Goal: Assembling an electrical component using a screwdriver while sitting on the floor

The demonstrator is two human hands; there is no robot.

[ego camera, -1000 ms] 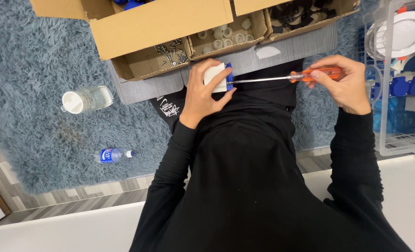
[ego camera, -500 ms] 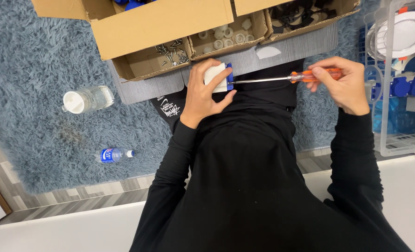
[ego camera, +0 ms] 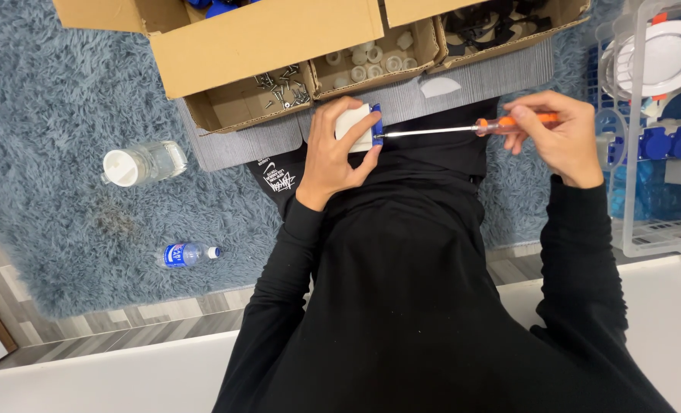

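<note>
My left hand [ego camera: 339, 157] grips a small white and blue plastic part [ego camera: 358, 128] held over my lap. My right hand [ego camera: 558, 138] holds a screwdriver [ego camera: 463, 128] with an orange handle; its metal shaft runs left and the tip meets the blue edge of the part. Both arms wear black sleeves. Just beyond my hands, an open cardboard box [ego camera: 264, 38] has one compartment of loose screws [ego camera: 283, 86] and one of small white round parts [ego camera: 371, 65].
A clear jar with a white lid [ego camera: 141, 162] and a small water bottle [ego camera: 187, 254] lie on the blue shaggy rug at left. At right stands a clear plastic bin [ego camera: 654, 130] holding blue parts and a round white lamp [ego camera: 662, 47].
My right hand's fingers have shifted slightly on the screwdriver handle. The left hand and the part stay where they were.
</note>
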